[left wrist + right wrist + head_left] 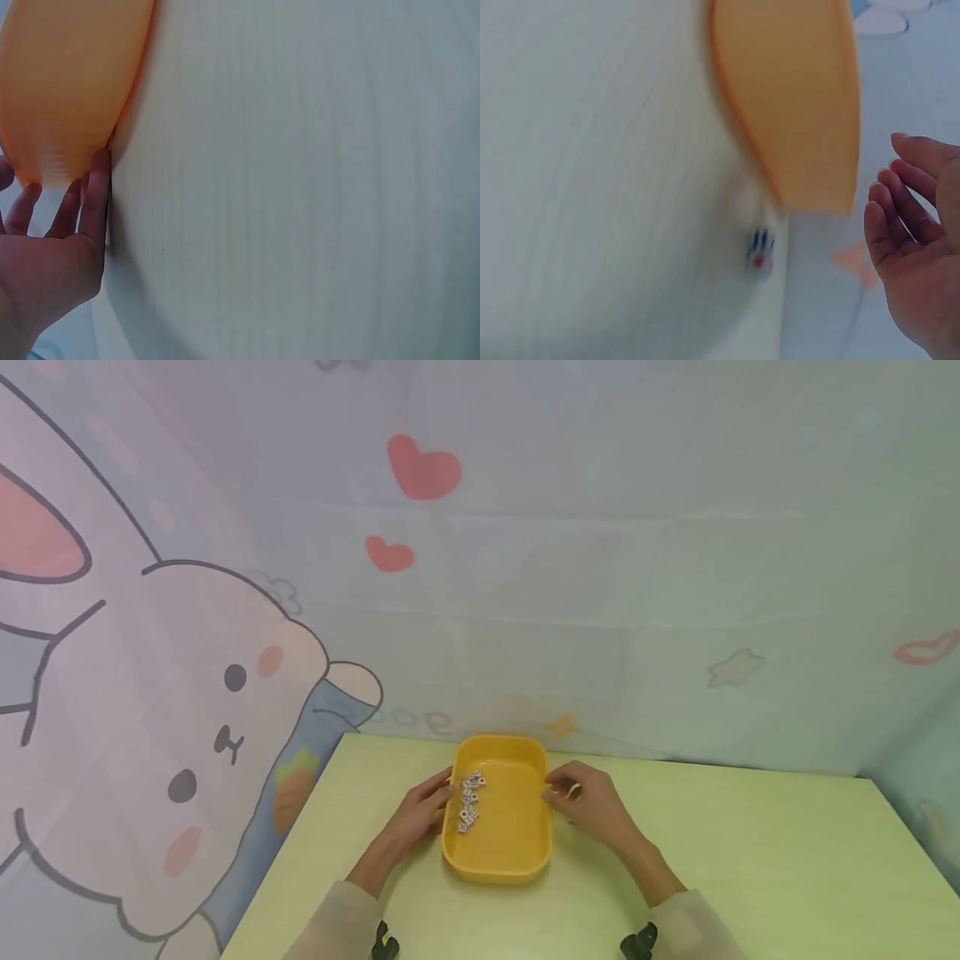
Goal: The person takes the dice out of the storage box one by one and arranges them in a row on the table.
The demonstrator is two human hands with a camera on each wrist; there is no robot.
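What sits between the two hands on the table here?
In the head view, a yellow tray lies between the left hand and right hand, with small dice clustered along its left side.

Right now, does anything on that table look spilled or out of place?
One small die lies on the table outside the yellow tray, near the right hand, while the other dice sit inside the tray along its left side. The left hand touches the tray's outer wall.
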